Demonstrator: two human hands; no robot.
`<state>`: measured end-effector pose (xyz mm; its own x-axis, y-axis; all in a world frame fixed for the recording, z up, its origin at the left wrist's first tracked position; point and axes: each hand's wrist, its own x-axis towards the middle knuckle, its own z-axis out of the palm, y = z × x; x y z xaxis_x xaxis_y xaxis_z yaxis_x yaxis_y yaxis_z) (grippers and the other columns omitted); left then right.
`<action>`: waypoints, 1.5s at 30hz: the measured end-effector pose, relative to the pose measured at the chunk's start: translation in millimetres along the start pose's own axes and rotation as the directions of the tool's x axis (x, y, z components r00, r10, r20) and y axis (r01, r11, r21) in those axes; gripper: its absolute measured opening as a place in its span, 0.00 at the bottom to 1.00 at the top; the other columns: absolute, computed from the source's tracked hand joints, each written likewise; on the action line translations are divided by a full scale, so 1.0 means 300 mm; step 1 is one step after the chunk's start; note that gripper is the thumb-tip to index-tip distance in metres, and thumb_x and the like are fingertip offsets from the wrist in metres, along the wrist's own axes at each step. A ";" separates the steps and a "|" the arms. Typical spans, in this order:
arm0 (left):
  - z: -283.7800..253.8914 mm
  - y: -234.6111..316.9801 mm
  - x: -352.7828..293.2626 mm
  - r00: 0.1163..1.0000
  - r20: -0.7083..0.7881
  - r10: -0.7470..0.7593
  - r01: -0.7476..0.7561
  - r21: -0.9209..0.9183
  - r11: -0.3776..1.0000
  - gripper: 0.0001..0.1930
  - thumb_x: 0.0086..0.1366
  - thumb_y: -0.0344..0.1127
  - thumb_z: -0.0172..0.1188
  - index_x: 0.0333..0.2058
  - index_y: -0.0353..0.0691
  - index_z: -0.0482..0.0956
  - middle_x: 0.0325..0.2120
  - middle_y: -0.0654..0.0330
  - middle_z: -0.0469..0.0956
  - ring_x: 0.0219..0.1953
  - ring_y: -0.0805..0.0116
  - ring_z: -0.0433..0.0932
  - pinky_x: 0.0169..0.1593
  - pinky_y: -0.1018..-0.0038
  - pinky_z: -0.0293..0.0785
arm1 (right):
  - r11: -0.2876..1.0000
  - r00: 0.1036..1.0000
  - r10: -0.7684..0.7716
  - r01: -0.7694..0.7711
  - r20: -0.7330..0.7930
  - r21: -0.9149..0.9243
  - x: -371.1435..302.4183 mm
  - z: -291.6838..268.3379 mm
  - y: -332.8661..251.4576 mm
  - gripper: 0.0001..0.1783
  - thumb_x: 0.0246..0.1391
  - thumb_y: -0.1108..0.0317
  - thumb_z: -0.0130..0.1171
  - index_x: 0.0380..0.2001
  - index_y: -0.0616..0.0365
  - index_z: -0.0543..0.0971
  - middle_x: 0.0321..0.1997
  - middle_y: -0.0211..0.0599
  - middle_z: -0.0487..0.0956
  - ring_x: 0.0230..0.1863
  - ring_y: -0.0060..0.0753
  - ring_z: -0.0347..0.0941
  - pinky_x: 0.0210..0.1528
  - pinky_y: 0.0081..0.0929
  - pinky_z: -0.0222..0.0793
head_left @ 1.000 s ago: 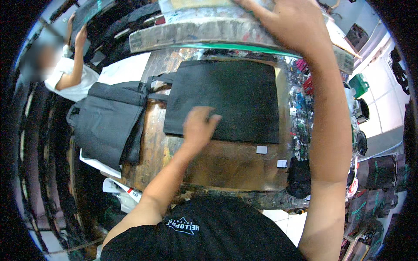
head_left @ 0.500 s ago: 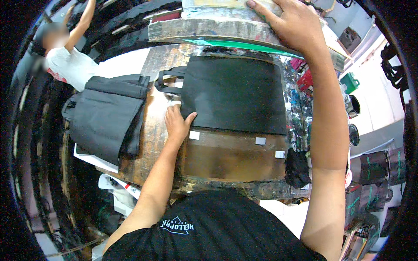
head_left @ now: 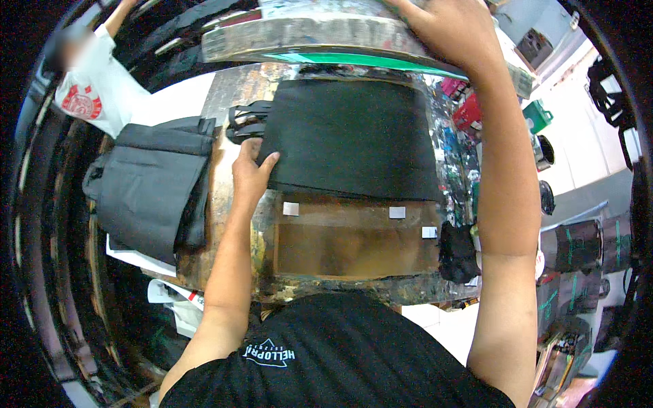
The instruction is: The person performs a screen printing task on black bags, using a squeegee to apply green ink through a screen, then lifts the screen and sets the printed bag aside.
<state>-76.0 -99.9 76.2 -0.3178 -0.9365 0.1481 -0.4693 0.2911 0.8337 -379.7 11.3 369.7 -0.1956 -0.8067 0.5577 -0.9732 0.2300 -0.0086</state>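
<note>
A black tote bag (head_left: 354, 139) lies flat on a brown board (head_left: 354, 248), its handles (head_left: 248, 121) pointing left. At the bag's left edge, just below the handles, my left hand (head_left: 252, 173) is closed on it, thumb on top and fingers partly hidden. My right hand (head_left: 456, 34) reaches to the far side and holds a wooden screen-printing frame (head_left: 306, 37), raised and tilted above the table, with green along its underside. The upper part of that hand is cut off by the view.
More black tote bags (head_left: 153, 190) are stacked on the left. Pale squares (head_left: 397, 213) mark the board's surface. A dark cloth (head_left: 458, 253) lies at its right. Beyond the table's right edge is a green jug (head_left: 537, 115). Another person (head_left: 95, 88) stands far left.
The view has shifted slightly, moving the table scene left and up. My left hand has curled further around the bag's edge. My right hand still holds the raised frame.
</note>
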 end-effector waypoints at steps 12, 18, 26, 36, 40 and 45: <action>0.144 -0.016 -0.101 0.664 0.487 0.567 -0.726 0.236 0.646 0.23 0.61 0.48 0.73 0.52 0.44 0.87 0.55 0.54 0.81 0.62 0.48 0.76 0.65 0.54 0.71 | 0.997 0.997 -0.064 0.062 0.043 0.050 0.007 0.000 -0.001 0.38 0.72 0.28 0.41 0.33 0.56 0.76 0.33 0.36 0.78 0.37 0.32 0.74 0.46 0.36 0.75; 0.169 -0.027 -0.041 0.558 0.546 0.625 -0.816 0.221 0.535 0.11 0.68 0.41 0.65 0.44 0.43 0.84 0.42 0.55 0.86 0.49 0.50 0.84 0.52 0.58 0.81 | 0.998 0.993 -0.043 0.037 0.112 0.049 0.004 -0.043 -0.005 0.39 0.72 0.28 0.40 0.34 0.56 0.77 0.35 0.37 0.79 0.39 0.31 0.75 0.45 0.37 0.75; 0.054 0.192 0.124 0.785 0.378 0.491 -0.603 0.283 0.746 0.13 0.77 0.44 0.55 0.42 0.40 0.80 0.37 0.44 0.83 0.43 0.39 0.82 0.44 0.50 0.76 | 0.996 0.996 -0.044 0.037 0.083 0.078 -0.011 -0.046 -0.017 0.39 0.72 0.29 0.38 0.38 0.56 0.79 0.38 0.38 0.81 0.42 0.32 0.76 0.49 0.40 0.74; 0.039 0.220 0.119 0.631 0.342 0.696 -0.773 0.352 0.528 0.09 0.73 0.38 0.60 0.41 0.38 0.82 0.37 0.49 0.85 0.41 0.44 0.83 0.44 0.53 0.78 | 0.997 0.992 -0.020 0.011 0.124 0.073 -0.016 -0.062 -0.015 0.40 0.72 0.30 0.39 0.43 0.58 0.81 0.41 0.41 0.82 0.44 0.34 0.77 0.48 0.39 0.74; 0.053 0.168 0.095 0.612 0.309 0.728 -0.775 0.414 0.476 0.07 0.71 0.36 0.62 0.41 0.40 0.82 0.33 0.54 0.82 0.38 0.50 0.82 0.41 0.57 0.78 | 0.996 0.977 -0.005 -0.014 0.214 0.089 0.002 -0.071 -0.028 0.39 0.72 0.29 0.39 0.41 0.57 0.80 0.39 0.39 0.81 0.42 0.32 0.75 0.47 0.37 0.74; -0.057 0.130 0.262 0.380 0.373 0.846 -0.864 0.469 0.182 0.08 0.70 0.38 0.63 0.44 0.44 0.81 0.33 0.61 0.76 0.37 0.58 0.80 0.39 0.62 0.76 | 1.000 0.995 0.002 -0.001 0.104 -0.007 0.024 -0.042 -0.018 0.39 0.72 0.28 0.39 0.37 0.55 0.78 0.36 0.36 0.79 0.39 0.30 0.73 0.45 0.34 0.73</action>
<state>-105.3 -165.3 129.5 -0.8252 -0.0369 0.5637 -0.1967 0.9542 -0.2255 -374.4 11.2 384.3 -0.2088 -0.8584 0.4686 -0.9721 0.2347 -0.0032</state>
